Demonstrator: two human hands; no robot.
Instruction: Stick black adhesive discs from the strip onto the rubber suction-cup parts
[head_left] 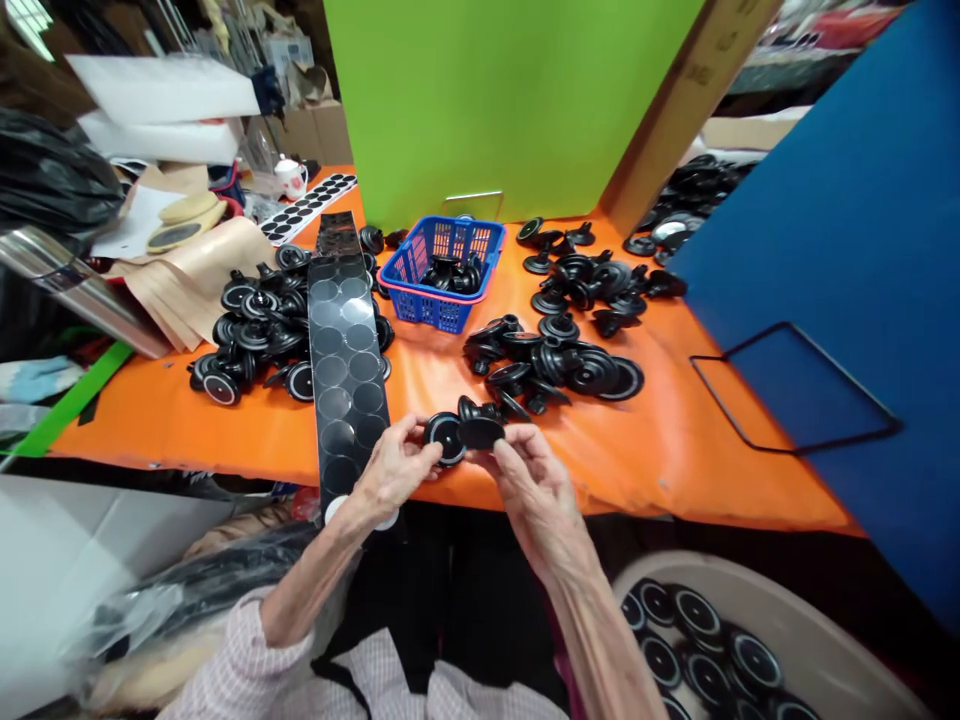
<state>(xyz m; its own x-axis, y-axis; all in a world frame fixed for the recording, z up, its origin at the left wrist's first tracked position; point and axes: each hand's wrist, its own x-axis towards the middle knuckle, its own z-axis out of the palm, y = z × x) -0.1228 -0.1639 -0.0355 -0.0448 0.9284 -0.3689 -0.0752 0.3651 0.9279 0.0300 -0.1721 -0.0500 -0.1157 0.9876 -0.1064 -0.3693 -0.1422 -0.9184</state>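
My left hand (pixel 397 465) grips a round black suction-cup-like part (pixel 445 440) near the table's front edge, its ringed face turned toward me. Between the thumb and fingers of my right hand (pixel 534 478) is a thin black disc (pixel 481 433), close beside that part; whether the two touch I cannot tell. Left of my hands lies a long black sheet of round stickers (pixel 343 370), hanging over the edge, with white backing circles near its lower end. Just beyond my fingers, a heap of similar black parts (pixel 555 365) spreads to the right.
On the orange table (pixel 427 375) stands a blue basket (pixel 442 310) holding black parts. Another heap (pixel 251 325) lies left of the sheet. A beige tub (pixel 817 610) of ringed parts sits low right. Green (pixel 510 100) and blue panels (pixel 840 270) border the table; the blue one has a wire handle.
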